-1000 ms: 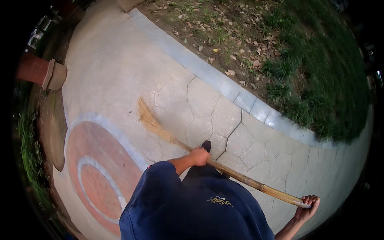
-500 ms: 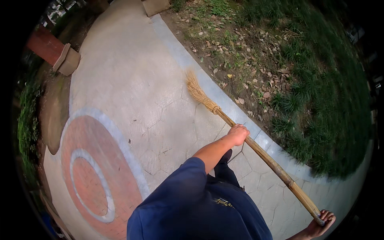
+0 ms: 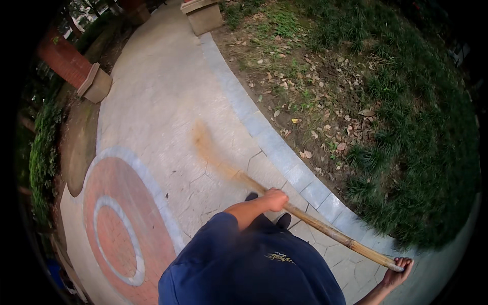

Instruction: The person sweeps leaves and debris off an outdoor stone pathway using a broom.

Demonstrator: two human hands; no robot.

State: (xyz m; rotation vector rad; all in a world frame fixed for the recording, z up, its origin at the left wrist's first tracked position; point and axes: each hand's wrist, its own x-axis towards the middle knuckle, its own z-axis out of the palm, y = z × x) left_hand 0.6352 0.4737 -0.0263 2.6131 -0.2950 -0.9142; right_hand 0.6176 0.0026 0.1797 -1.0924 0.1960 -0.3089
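A long broom point(image 3: 330, 231) with a bamboo handle slants across in front of me. My left hand point(image 3: 275, 200) is closed round the handle partway down, not far above the bristles. At the far right, my right hand point(image 3: 398, 271) grips the top end of the handle. The straw bristles point(image 3: 206, 145) are smeared by motion over the pale paving point(image 3: 168, 127), left of the grey stone border; whether they touch the ground I cannot tell.
A grey stone border point(image 3: 269, 145) separates the path from a bed of soil with dry leaves point(image 3: 325, 101) and dark grass point(image 3: 406, 168). Red circular paving point(image 3: 114, 239) lies at left. Brick pillars point(image 3: 68, 58) on stone bases stand farther off. My shoe point(image 3: 283, 220) shows below the handle.
The broom's bristles have swung left and nearer, away from the stone border. My left hand has moved left and toward me; my right hand has shifted slightly. Both keep their hold.
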